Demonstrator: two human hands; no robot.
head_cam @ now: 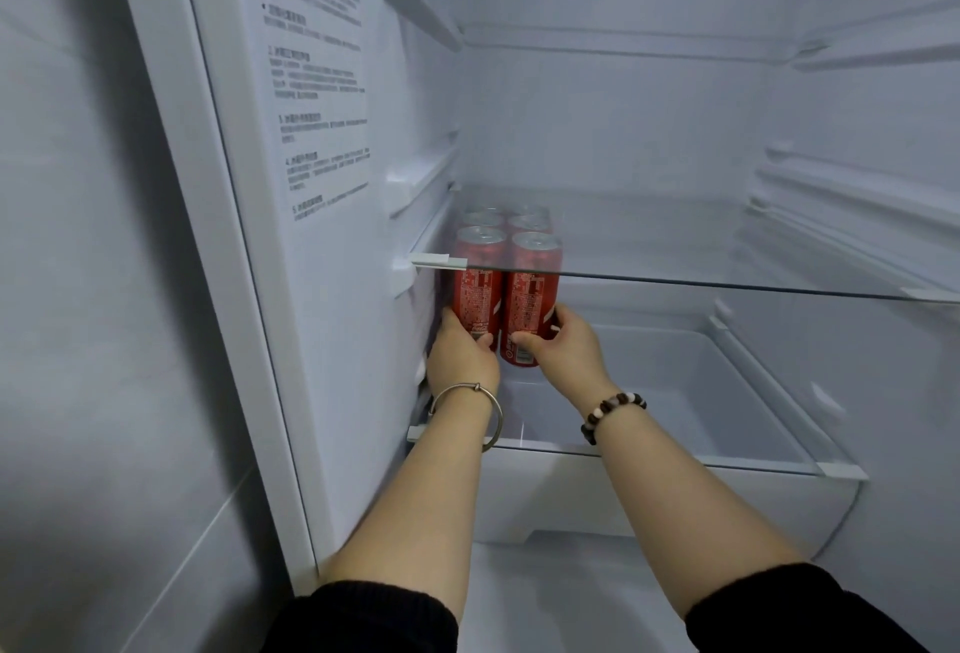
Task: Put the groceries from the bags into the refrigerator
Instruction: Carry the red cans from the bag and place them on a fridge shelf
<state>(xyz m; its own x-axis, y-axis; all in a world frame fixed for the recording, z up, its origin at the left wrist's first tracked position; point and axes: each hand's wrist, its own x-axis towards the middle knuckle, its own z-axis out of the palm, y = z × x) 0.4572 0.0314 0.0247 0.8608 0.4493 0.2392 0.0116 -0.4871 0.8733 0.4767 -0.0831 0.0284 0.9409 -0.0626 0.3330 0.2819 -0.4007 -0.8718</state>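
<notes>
Grip: left hand (460,351) and right hand (563,343) clamp the six-pack of red cans (504,289) low at the shelf's (675,450) left edge; heavy, rigid, slippery.

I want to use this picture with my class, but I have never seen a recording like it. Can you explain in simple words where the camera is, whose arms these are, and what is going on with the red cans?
There is one picture, taken by a camera worn on a person's head, looking forward and down. So the two bare arms reaching away from you belong to the wearer. No machine is involved.

You are looking into an open refrigerator with glass shelves. The left hand, with a metal bangle on its wrist, and the right hand, with a bead bracelet, grip a pack of red drink cans from both sides. The pack sits at the left of the lower shelf, close to the side wall, under the middle glass shelf; six tops show through the glass. Whether it rests fully on the shelf cannot be told. The other shelves hold nothing visible.
</notes>
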